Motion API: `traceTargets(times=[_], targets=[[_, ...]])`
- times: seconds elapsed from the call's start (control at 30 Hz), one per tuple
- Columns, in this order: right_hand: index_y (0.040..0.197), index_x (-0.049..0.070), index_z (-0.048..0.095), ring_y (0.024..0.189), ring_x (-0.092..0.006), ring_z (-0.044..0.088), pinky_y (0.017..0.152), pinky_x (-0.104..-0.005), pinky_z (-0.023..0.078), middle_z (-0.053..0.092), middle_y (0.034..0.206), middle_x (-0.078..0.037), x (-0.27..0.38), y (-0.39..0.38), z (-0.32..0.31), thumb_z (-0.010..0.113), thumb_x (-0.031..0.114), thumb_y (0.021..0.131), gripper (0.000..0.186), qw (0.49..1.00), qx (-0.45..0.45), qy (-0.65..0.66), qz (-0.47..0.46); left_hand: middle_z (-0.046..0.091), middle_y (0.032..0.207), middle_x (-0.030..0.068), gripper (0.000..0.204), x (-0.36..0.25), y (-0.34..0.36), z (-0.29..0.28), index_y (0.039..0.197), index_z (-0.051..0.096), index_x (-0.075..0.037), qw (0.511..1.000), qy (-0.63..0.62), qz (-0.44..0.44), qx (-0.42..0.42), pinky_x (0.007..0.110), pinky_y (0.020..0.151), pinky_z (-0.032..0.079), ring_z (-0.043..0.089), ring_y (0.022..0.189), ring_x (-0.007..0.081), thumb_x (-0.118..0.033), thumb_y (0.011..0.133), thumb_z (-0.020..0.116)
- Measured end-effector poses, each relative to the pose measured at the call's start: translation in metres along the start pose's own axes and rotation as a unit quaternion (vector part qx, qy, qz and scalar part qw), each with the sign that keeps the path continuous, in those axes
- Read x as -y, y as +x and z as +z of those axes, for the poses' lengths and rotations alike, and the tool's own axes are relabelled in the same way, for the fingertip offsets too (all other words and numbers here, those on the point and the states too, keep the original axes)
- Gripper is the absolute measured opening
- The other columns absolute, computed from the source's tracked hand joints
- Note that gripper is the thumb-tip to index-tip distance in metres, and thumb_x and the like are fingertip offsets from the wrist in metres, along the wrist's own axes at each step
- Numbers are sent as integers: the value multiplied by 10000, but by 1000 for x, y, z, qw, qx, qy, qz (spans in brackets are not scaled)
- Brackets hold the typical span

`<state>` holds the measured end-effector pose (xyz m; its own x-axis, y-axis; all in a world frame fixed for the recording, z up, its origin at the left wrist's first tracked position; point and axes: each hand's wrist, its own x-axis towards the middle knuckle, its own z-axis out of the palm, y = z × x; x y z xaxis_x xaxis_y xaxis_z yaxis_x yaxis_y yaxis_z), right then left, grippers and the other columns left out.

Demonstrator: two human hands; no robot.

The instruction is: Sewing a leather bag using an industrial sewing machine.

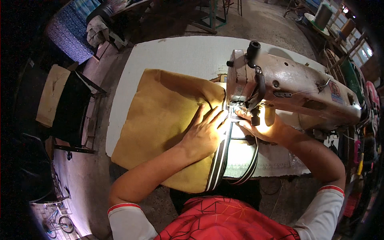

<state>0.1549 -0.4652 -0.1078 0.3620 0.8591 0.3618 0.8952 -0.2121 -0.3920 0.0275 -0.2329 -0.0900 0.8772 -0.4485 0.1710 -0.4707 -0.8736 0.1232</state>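
A mustard-yellow fabric piece point(160, 108) lies on the white table, its right edge bordered by a black-and-white striped tape point(218, 166). My left hand point(204, 134) rests flat on the fabric with fingers spread, fingertips close to the taped edge. Under the lit head of a sewing machine point(294, 76), my right hand point(266, 126) has thumb and forefinger closed about the tape beside the presser foot. Part of that hand is hidden behind the machine head. A loose length of the tape loops down toward the table's front edge.
The white sewing table point(132, 76) has a measuring scale along its front. At left stands a dark chair point(70, 104) with a cardboard piece. Thread cones point(323, 17) stand at the back right. Patterned blue cloth point(70, 38) hangs at the far left.
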Motion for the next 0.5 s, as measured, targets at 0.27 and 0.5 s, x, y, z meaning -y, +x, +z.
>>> traceTargets(times=[0.27,0.5], targets=[[1317,74,564,1227,-400,485,1036,-472,395,519,1304,-240,49,8,-49,638,387,913,517,979,127,-85,138,440,1423,166,494,1,3,2,1333,496,-8,1000,-24,-2,-15,623,1137,166,330,1395,313,-234,898,555],[1340,14,517,1225,-401,527,1059,-506,394,527,1338,-259,115,-15,-161,667,481,867,681,932,329,75,131,446,1413,170,483,2,-1,5,1314,520,-5,1000,-15,-6,-15,631,1136,163,345,1382,317,-231,888,539]])
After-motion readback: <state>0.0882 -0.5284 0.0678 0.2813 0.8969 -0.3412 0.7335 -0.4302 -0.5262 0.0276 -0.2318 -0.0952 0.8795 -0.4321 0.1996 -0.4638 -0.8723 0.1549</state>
